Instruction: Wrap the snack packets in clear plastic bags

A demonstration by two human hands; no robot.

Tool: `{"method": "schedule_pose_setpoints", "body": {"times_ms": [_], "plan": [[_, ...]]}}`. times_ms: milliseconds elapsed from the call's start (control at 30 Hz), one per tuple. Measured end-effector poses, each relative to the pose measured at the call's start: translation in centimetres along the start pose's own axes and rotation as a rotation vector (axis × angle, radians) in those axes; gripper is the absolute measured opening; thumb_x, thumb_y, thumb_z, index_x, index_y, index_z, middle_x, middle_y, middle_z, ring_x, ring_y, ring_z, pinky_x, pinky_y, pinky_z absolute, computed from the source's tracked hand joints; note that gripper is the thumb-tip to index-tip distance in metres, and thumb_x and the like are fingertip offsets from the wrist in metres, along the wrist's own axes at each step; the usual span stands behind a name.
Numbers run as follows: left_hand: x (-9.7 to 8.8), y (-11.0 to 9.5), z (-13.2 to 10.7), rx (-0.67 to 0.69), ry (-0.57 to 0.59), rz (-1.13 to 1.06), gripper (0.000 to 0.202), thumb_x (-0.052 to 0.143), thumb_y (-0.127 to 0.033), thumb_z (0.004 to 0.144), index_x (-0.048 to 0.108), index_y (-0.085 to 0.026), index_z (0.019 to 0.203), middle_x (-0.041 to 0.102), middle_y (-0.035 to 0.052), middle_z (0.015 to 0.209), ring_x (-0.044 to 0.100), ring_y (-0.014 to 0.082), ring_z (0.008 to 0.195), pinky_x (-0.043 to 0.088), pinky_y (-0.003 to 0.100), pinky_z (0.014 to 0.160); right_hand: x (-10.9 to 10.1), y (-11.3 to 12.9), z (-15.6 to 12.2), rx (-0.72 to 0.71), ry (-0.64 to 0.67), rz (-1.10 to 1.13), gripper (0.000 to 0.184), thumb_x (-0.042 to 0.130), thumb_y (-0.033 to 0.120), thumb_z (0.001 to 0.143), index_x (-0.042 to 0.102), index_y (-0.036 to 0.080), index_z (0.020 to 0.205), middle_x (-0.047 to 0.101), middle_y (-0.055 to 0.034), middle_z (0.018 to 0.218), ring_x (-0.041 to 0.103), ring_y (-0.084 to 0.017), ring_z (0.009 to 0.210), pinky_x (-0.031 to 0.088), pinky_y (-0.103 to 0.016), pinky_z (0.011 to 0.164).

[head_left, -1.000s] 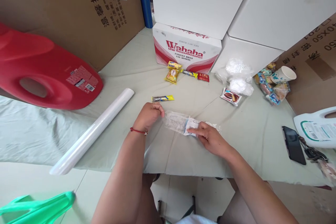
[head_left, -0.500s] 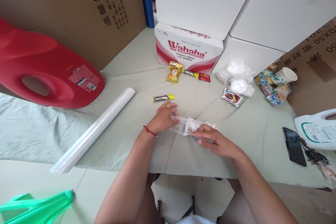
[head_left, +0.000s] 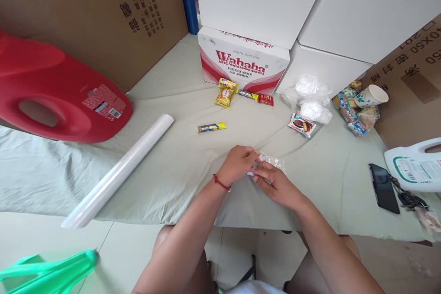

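My left hand (head_left: 240, 161), with a red bracelet at the wrist, pinches one end of a clear plastic wrapping (head_left: 274, 161). Beside it, my right hand (head_left: 276, 185) holds the same wrapping from the right, fingertips almost meeting the left ones. A bit of white shows between the fingers; most of what lies inside the plastic is hidden by my hands. A yellow and dark snack bar (head_left: 211, 127) rests on the cloth beyond my left hand. Farther right lies a white packet with a chocolate pie picture (head_left: 301, 125).
A clear film roll (head_left: 120, 170) and red jug (head_left: 65, 92) are at left. Small yellow snacks (head_left: 223, 97) and a red packet (head_left: 265, 99) lie before a Wahaha carton (head_left: 243, 62). Crumpled plastic (head_left: 312, 101), a paper cup (head_left: 371, 96), a phone (head_left: 384, 188) and a white jug (head_left: 415, 165) stand right.
My left hand has moved right along the plastic wrapping to meet my right hand. The white packet with a barcode, visible inside the plastic before, is now mostly covered.
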State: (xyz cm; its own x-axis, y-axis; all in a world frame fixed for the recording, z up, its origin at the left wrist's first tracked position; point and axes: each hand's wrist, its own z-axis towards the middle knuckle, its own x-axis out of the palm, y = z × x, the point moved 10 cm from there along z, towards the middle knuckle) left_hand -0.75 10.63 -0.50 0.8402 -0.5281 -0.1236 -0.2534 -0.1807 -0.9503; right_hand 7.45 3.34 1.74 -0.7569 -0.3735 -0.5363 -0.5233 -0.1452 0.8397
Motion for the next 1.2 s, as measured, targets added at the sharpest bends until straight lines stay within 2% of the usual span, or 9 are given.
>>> {"method": "schedule_pose_setpoints", "body": {"times_ms": [200, 300, 400, 500, 567, 633, 867, 1000, 1200], "plan": [[0.6, -0.4, -0.4, 0.054, -0.164, 0.500, 0.024, 0.060, -0.021, 0.089, 0.082, -0.025, 0.098, 0.076, 0.0029, 0.104, 0.071, 0.0198, 0.090, 0.053, 0.032, 0.085, 0.5, 0.6, -1.1, -0.027, -0.002, -0.108, 0.027, 0.049, 0.023, 0.103, 0.073, 0.025, 0.115, 0.062, -0.0093, 0.117, 0.060, -0.021, 0.107, 0.051, -0.036, 0.093], [1.0, -0.6, -0.8, 0.073, -0.236, 0.633, 0.022, 0.064, -0.025, 0.090, 0.080, -0.026, 0.105, 0.068, 0.0058, 0.111, 0.068, 0.0218, 0.095, 0.053, 0.033, 0.084, 0.6, -0.6, -2.9, 0.055, 0.079, -0.125, 0.025, 0.049, 0.024, 0.102, 0.072, 0.022, 0.094, 0.066, -0.0067, 0.106, 0.062, -0.018, 0.090, 0.050, -0.032, 0.080], [0.0, -0.5, -1.3, 0.080, -0.372, 0.665, 0.061, 0.078, -0.031, 0.080, 0.063, -0.021, 0.139, 0.060, 0.0124, 0.123, 0.060, 0.0309, 0.115, 0.050, 0.041, 0.096, -1.1, -3.2, -5.2, 0.215, 0.114, -0.054, 0.029, 0.051, 0.033, 0.101, 0.068, 0.022, 0.080, 0.062, -0.0006, 0.078, 0.054, -0.016, 0.068, 0.042, -0.028, 0.065], [-1.7, 0.9, -2.1, -0.032, -0.514, 0.659, 0.090, 0.088, -0.047, 0.069, 0.051, -0.014, 0.144, 0.057, 0.0182, 0.129, 0.052, 0.0390, 0.123, 0.044, 0.052, 0.102, -7.2, -6.4, -6.5, 0.383, -0.258, 0.037, 0.037, 0.051, 0.052, 0.099, 0.068, 0.023, 0.084, 0.061, 0.0007, 0.073, 0.051, -0.017, 0.066, 0.040, -0.029, 0.063], [-1.9, 1.7, -2.3, -0.089, -0.526, 0.666, 0.078, 0.085, -0.057, 0.070, 0.057, -0.015, 0.129, 0.059, 0.0185, 0.123, 0.051, 0.0410, 0.121, 0.043, 0.054, 0.101, -10.7, -7.7, -6.9, 0.440, -0.519, -0.023, 0.042, 0.053, 0.061, 0.096, 0.069, 0.023, 0.089, 0.064, -0.0015, 0.079, 0.052, -0.019, 0.071, 0.042, -0.031, 0.068], [-1.5, 2.1, -2.4, -0.109, -0.501, 0.679, 0.065, 0.081, -0.060, 0.073, 0.061, -0.015, 0.116, 0.061, 0.0181, 0.116, 0.052, 0.0423, 0.120, 0.041, 0.056, 0.100, -11.8, -8.3, -6.0, 0.463, -0.588, -0.132, 0.044, 0.061, 0.065, 0.089, 0.072, 0.023, 0.097, 0.066, -0.0056, 0.090, 0.055, -0.023, 0.083, 0.046, -0.036, 0.078], [0.0, 1.2, -2.8, 0.109, -0.581, 0.442, 0.054, 0.084, -0.033, 0.072, 0.050, -0.018, 0.112, 0.060, 0.0106, 0.111, 0.061, 0.0274, 0.102, 0.050, 0.042, 0.089, -7.6, -8.6, -2.8, 0.419, -0.354, -0.174, 0.022, 0.071, 0.045, 0.079, 0.067, 0.023, 0.079, 0.064, -0.0073, 0.097, 0.053, -0.027, 0.099, 0.043, -0.042, 0.090], [2.4, -1.7, -4.4, 0.500, -0.650, 0.623, 0.027, 0.071, -0.026, 0.088, 0.054, -0.020, 0.108, 0.060, 0.0098, 0.102, 0.061, 0.0255, 0.096, 0.047, 0.039, 0.083, -4.9, -7.6, -3.1, 0.400, -0.318, 0.271, 0.028, 0.070, 0.048, 0.084, 0.058, 0.023, 0.082, 0.058, 0.0017, 0.074, 0.049, -0.016, 0.068, 0.041, -0.030, 0.068], [7.1, -3.5, -4.1, 0.748, -0.376, 0.925, 0.024, 0.050, -0.006, 0.092, 0.058, -0.020, 0.111, 0.064, 0.0142, 0.108, 0.060, 0.0289, 0.103, 0.042, 0.043, 0.084, -2.1, -7.5, -2.8, 0.436, -0.393, 0.881, 0.034, 0.074, 0.053, 0.077, 0.068, 0.022, 0.090, 0.071, -0.0038, 0.082, 0.064, -0.021, 0.078, 0.053, -0.035, 0.077]]}}
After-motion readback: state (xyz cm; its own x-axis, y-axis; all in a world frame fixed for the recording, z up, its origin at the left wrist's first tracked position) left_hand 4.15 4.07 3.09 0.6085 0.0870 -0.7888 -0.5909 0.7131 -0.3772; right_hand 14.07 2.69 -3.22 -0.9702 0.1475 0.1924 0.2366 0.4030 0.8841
